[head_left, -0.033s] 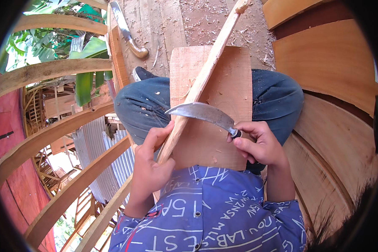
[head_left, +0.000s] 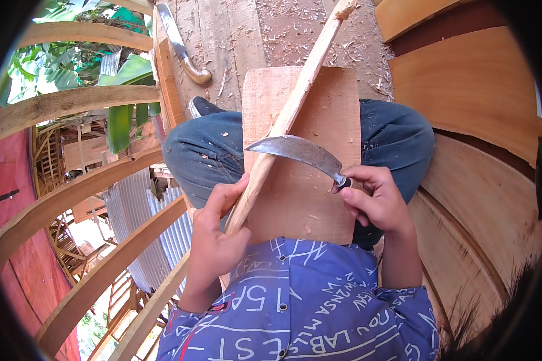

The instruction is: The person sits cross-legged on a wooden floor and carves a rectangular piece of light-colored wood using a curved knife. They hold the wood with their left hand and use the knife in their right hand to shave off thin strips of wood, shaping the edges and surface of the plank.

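My left hand (head_left: 220, 222) is closed round the near end of a long, pale wooden stick (head_left: 298, 96). The stick slants away to the far right over a flat board (head_left: 319, 204) that lies across my lap. In my right hand (head_left: 376, 198) is a sickle (head_left: 301, 151), held by its dark handle, most of which my fingers hide. Its curved blade crosses over the stick just beyond my left hand, the tip pointing left. Whether the edge touches the wood I cannot tell. A few small shavings (head_left: 310, 228) lie on the board.
A large knife (head_left: 180, 48) with a wooden handle lies on the plank floor at the far left. Wood shavings (head_left: 355, 54) litter the floor ahead. Slatted wooden railing (head_left: 90, 192) runs along my left, and wooden panels (head_left: 464, 84) stand close on my right.
My right hand and the sickle have shifted slightly away from me and to the right, the blade sliding up along the stick. My left hand and the stick look almost unmoved.
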Tool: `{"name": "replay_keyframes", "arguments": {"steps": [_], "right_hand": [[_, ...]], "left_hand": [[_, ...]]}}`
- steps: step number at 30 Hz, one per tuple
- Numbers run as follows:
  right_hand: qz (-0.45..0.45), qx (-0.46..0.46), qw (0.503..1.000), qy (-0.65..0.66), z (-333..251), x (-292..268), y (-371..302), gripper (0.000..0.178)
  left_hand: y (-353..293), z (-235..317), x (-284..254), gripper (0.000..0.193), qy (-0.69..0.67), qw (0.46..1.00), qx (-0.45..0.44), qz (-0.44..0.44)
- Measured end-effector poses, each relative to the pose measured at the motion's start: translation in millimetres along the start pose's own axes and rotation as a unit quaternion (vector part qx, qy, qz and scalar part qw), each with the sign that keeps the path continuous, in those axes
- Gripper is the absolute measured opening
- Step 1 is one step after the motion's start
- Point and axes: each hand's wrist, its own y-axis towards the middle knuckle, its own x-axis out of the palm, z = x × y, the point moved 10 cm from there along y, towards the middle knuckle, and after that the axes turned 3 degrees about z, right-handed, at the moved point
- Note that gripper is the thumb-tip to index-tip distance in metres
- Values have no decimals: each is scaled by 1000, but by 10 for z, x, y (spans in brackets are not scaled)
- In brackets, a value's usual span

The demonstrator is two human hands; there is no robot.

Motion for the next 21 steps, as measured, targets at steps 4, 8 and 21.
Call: {"name": "replay_keyframes", "arguments": {"steps": [4,8,21], "right_hand": [[-8,2,1000,-17,-25,98,-26,19],[68,-32,997,10,-120,-157,68,20],[190,-198,902,-333,-453,-30,-19,27]], "left_hand": [[7,-28,-7,55,-4,1000,-5,-5],[-21,-33,-13,56,11,1000,-2,-2],[-1,56,11,57,38,998,56,-9]]}}
